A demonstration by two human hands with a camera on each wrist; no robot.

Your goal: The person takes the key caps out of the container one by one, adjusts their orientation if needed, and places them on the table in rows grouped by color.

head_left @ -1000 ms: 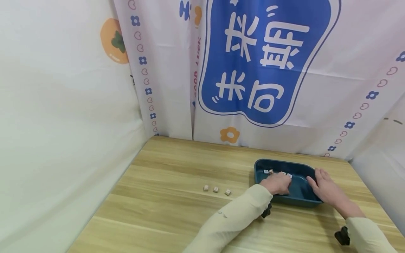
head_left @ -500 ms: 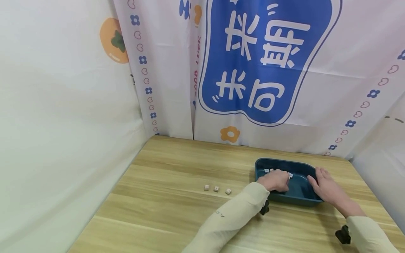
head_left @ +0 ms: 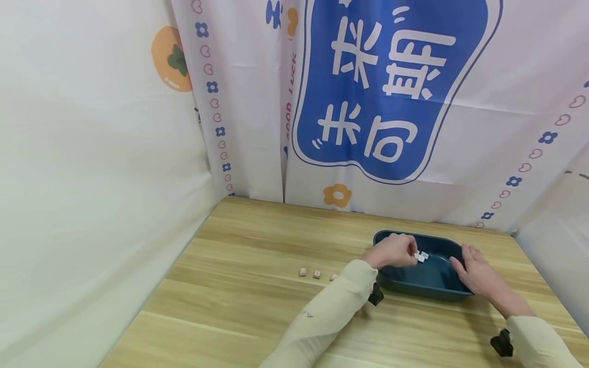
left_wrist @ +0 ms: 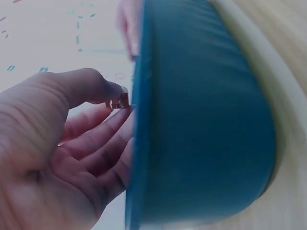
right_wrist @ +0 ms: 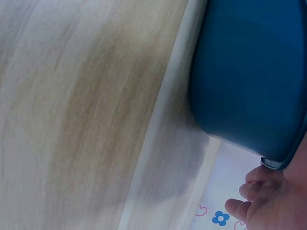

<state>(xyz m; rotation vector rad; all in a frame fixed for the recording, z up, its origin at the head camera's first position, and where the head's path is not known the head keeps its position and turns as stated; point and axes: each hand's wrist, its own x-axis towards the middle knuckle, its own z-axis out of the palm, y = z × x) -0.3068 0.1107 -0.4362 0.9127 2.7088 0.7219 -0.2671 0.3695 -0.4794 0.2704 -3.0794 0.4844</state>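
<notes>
My left hand point(head_left: 393, 250) is over the left part of a dark teal tray point(head_left: 425, 291). Thumb and finger pinch a small brownish, keycap-like piece point(left_wrist: 123, 99), seen in the left wrist view; blur hides its details. Just beyond the fingertips lie several small white keycap-like pieces point(head_left: 422, 257) on the tray's floor. At the tray's right end my right hand point(head_left: 478, 273) holds the rim, thumb on the inner side and fingers outside it. The right wrist view has the tray's wall point(right_wrist: 249, 76) and curled fingertips point(right_wrist: 237, 207) beyond it.
Three more small pale pieces stand in a row on the wooden table point(head_left: 230, 306), left of the tray; the left sleeve point(head_left: 329, 312) partly covers the nearest piece point(head_left: 334, 277). A printed cloth point(head_left: 368, 102) hangs behind the table, and white cloth point(head_left: 92, 204) hangs at the left.
The left hand has risen from the tray's floor and drawn back to the left, now with a piece between thumb and finger. The right hand stays on the rim.
</notes>
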